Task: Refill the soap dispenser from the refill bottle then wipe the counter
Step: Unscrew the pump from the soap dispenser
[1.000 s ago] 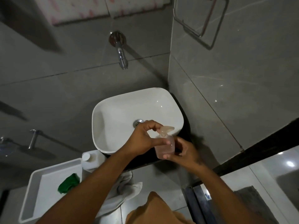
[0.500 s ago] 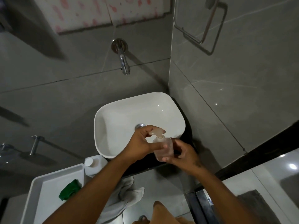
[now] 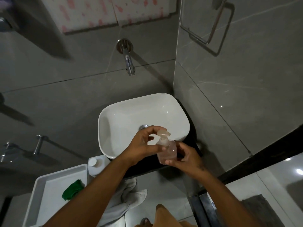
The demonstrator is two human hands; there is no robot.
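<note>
1. Head view: small clear plastic soap dispenser (image 3: 167, 150) held upright over the near rim of the white ceramic basin (image 3: 131, 112).
2. Right hand (image 3: 188, 157): grip wrapped round the body; keep steady.
3. Left hand (image 3: 141, 143): grip pinching the pump head (image 3: 164, 133); twist off squarely.
4. White refill bottle (image 3: 95, 164) capped, on the tabletop left.
</note>
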